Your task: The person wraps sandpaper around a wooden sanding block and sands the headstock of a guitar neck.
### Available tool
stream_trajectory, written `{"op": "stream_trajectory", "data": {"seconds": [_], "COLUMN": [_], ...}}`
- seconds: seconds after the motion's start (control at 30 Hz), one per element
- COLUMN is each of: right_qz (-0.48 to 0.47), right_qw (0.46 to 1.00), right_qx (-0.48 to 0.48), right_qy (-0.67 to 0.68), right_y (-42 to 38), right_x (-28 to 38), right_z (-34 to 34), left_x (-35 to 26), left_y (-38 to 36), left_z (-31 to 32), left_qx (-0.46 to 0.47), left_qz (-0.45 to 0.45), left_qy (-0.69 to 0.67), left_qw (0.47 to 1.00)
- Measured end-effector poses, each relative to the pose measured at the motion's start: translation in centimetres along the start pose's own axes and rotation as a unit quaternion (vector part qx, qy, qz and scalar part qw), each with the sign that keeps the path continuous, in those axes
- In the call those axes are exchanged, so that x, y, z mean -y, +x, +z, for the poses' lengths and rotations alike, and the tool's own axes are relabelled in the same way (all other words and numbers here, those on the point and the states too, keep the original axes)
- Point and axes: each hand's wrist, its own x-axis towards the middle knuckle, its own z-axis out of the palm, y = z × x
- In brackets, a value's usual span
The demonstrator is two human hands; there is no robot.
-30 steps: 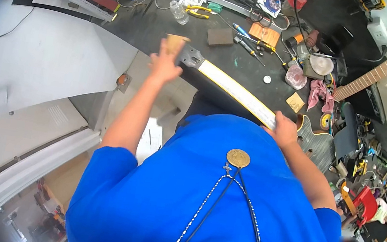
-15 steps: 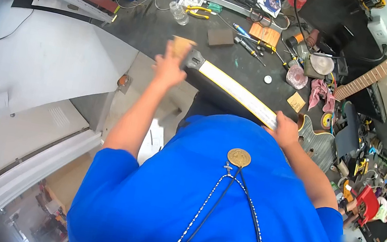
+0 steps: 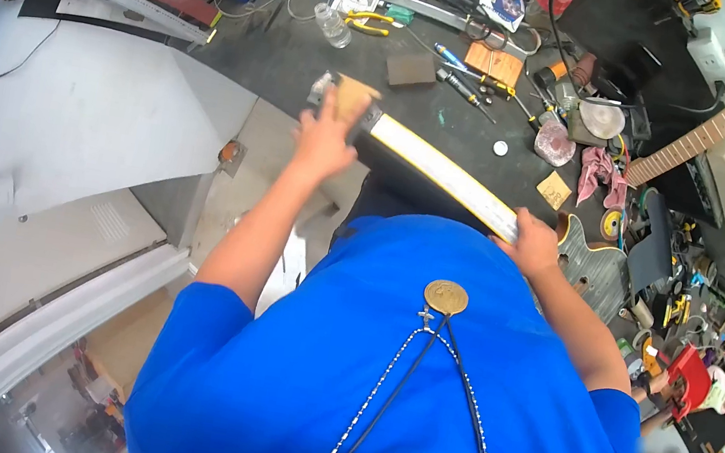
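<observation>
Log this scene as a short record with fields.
Left hand: the left hand has fingers on a tan sheet, at the neck's dark end
Right hand: the right hand grips the opposite end
Neck: the neck has a white face, yellow edging
Bench: glass jar, yellow-handled pliers, dark block
Right side: guitar body, fretted neck

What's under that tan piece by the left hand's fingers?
The guitar neck's dark end peeks out beside the tan piece at the left hand. Whatever's right underneath is covered, so I can't see it.
</observation>
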Motion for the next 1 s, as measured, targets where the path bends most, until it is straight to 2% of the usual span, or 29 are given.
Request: {"op": "stream_trajectory", "data": {"seconds": [0.07,0.1,0.17,0.23,0.33,0.37,0.47,0.5,0.7,0.9,1.0], "right_qz": [0.002,0.005,0.009,0.011,0.014,0.014,0.023,0.020,0.014,0.021,0.020], "right_qw": [1.000,1.000,1.000,1.000,1.000,1.000,0.999,1.000,1.000,1.000,1.000], "right_qx": [0.006,0.005,0.007,0.015,0.019,0.017,0.025,0.019,0.010,0.018,0.015], "right_qy": [-0.001,-0.002,-0.001,0.000,0.001,0.003,-0.005,-0.006,0.005,0.014,0.010], "right_y": [0.0,0.0,0.2,0.1,-0.2,-0.1,0.0,-0.1,-0.1,0.0,0.0], "right_x": [-0.1,-0.2,-0.3,0.2,0.6,0.5,0.0,0.1,0.2,-0.1,-0.1], "right_z": [0.3,0.2,-0.2,-0.3,-0.3,-0.2,-0.2,-0.1,-0.4,0.0,-0.1], "left_x": [7.2,4.7,-1.2,-2.6,5.0,7.8,0.7,0.4,1.0,1.1,2.1], "left_y": [4.9,4.0,0.6,-1.1,3.4,5.2,1.2,0.7,0.7,1.5,2.5], "left_z": [4.0,1.3,-1.4,-3.1,0.6,4.1,-1.8,-1.6,0.8,4.4,4.6], "left_qx": [-0.115,-0.056,0.019,0.082,-0.037,-0.122,0.046,0.043,-0.036,-0.196,-0.220], "left_qz": [0.004,-0.078,-0.053,-0.037,-0.024,0.043,-0.049,-0.028,-0.002,0.016,0.047], "left_qy": [-0.059,-0.047,0.003,0.037,-0.008,-0.008,0.013,0.005,-0.026,-0.016,-0.029], "left_qw": [0.992,0.994,0.998,0.995,0.999,0.992,0.998,0.999,0.999,0.980,0.974]}}
